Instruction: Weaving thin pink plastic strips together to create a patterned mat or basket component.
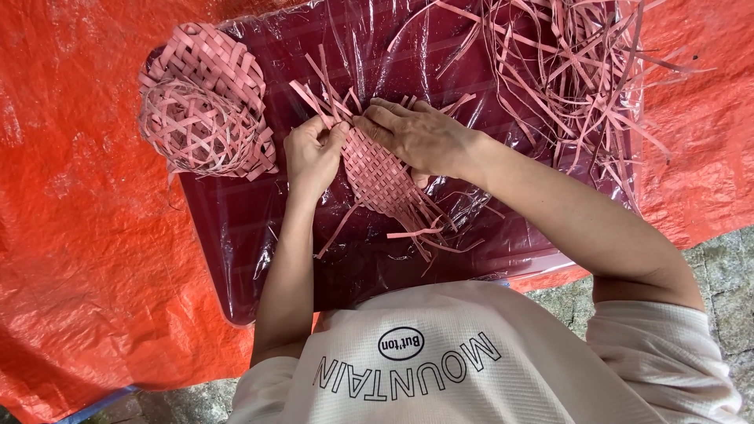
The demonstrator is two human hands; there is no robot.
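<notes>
Nearest the camera, at the bottom of the frame, is the person's pale pink shirt (487, 369), with dark block lettering and a small oval badge printed across the chest. Both bare forearms reach up from it toward the middle of the frame.

At the centre lies a small woven mat (382, 174) of flat pink strips, with loose strip ends sticking out at its top and trailing from its lower edge. It rests on a dark maroon board (236, 235) wrapped in clear, shiny plastic film. The left hand (312, 154) is at the mat's upper left edge, its fingers (336, 133) pinched closed on one of the pink strips. The right hand (420, 137) lies flat over the mat's upper right part, fingers extended and pressing down on the weave, touching the left hand's fingertips.

In the upper left of the frame, on the board's corner, sit two woven pink pieces (203, 98), one tightly plaited, the other a loose open lattice, overlapping each other. In the upper right, a tangled heap of loose pink strips (577, 67) spreads across the board's edge. An orange plastic tarp (86, 235) lies under everything, and grey stone ground (726, 267) shows at the lower right.
</notes>
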